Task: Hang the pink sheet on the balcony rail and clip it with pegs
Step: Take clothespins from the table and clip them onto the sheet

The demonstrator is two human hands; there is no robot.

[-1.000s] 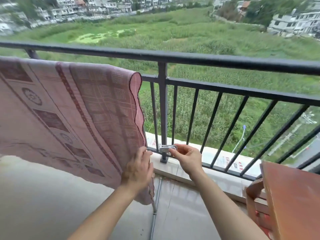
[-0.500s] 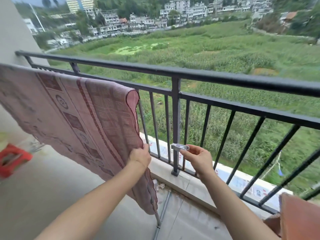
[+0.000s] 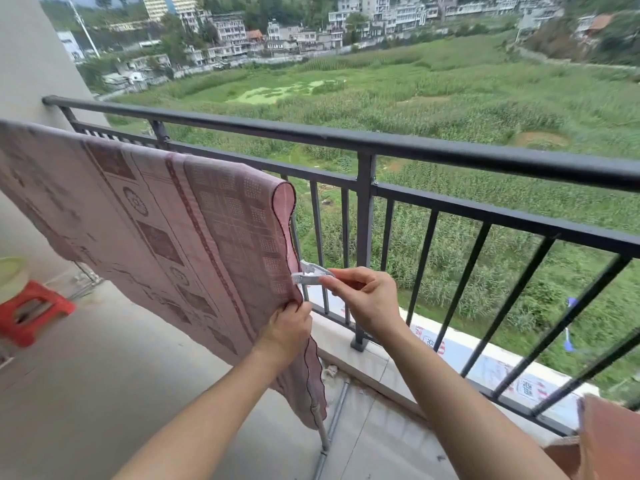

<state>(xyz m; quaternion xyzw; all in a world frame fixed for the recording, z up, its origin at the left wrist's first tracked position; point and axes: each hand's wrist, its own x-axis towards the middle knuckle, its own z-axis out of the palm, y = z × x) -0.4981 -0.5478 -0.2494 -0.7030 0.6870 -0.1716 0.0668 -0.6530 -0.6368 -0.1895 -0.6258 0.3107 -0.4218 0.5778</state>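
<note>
The pink patterned sheet (image 3: 166,220) hangs folded over a bar just inside the black balcony rail (image 3: 415,150), filling the left half of the view. My left hand (image 3: 289,332) pinches the sheet's scalloped right edge low down. My right hand (image 3: 363,299) holds a pale grey peg (image 3: 310,273) by its tail, the jaws pointing left and touching the sheet's edge just above my left hand. Whether the jaws grip the cloth is unclear.
A red plastic stool (image 3: 31,310) and a pale green basin (image 3: 10,275) stand at the far left by the wall. A brown wooden piece of furniture (image 3: 602,441) fills the bottom right corner. Beyond the rail are green fields and buildings.
My right hand has carried the peg leftward from the rail's bars to the sheet's edge. My left hand stays on the sheet's edge. The view has tilted up and left.
</note>
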